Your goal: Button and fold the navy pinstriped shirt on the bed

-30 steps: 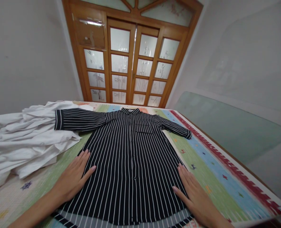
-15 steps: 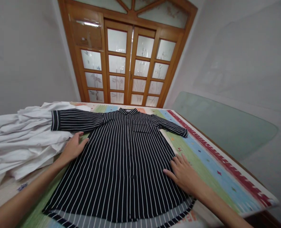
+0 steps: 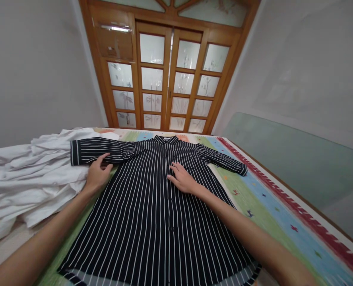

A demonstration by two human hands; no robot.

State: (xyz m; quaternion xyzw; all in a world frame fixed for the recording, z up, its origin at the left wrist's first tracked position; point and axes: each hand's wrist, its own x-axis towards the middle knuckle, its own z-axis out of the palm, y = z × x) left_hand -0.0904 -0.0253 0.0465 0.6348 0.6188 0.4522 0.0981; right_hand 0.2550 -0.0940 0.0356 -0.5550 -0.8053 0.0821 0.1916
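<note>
Open room above shirt (image 3: 146, 222), widest between left hand (image 3: 98, 173) and right hand (image 3: 182, 178). Right forearm slants across shirt's right half, blocking low pass there. Left hand blocks corner below left-side sleeve (image 3: 105, 149); heaped white cloth (image 3: 45, 178) crowds outer left. Right of shirt, flat strip of tablecloth (image 3: 268, 214) offers passage to table edge; right-side sleeve (image 3: 224, 159) juts into its far part. Past far edge, doors (image 3: 167, 79) bar way.

Wooden glass-paned doors (image 3: 166, 79) stand between grey walls (image 3: 33, 71)
</note>
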